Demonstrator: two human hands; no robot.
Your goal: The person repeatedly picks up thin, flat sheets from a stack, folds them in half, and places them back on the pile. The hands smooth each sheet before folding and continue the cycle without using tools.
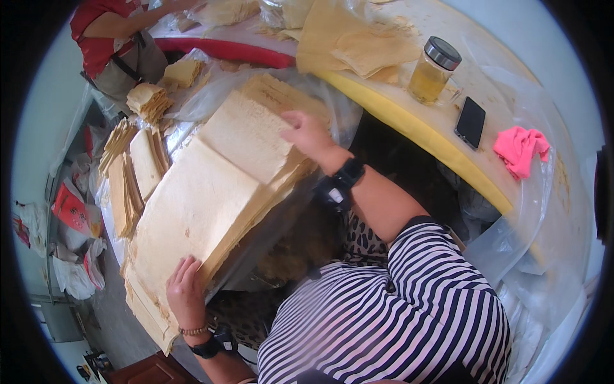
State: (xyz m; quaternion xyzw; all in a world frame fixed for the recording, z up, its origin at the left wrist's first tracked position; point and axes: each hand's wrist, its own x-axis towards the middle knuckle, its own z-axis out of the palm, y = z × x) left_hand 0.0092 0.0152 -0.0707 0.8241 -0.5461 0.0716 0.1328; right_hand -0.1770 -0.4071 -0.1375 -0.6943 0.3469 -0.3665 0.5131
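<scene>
A large stack of thin tan sheets, which look like dried tofu skin (192,198), lies before me at a slant. The top sheet has a crease across its middle, with a raised ridge near the right side. My left hand (185,294) is at the near lower edge of the stack. Its fingers are bent over the top sheet's edge, and the thumb is hidden. At the upper right side, my right hand (310,136) reaches over the stack, thumb and fingers slightly apart at the sheets' surface. Each wrist wears a dark band with a small device.
Smaller folded bundles (125,192) lie left of the stack. A yellow-edged table (409,137) on the right bears a glass jar (433,70) of yellowish liquid, a black phone (470,123) and a pink cloth (521,152). Another person (115,45) works at the upper left.
</scene>
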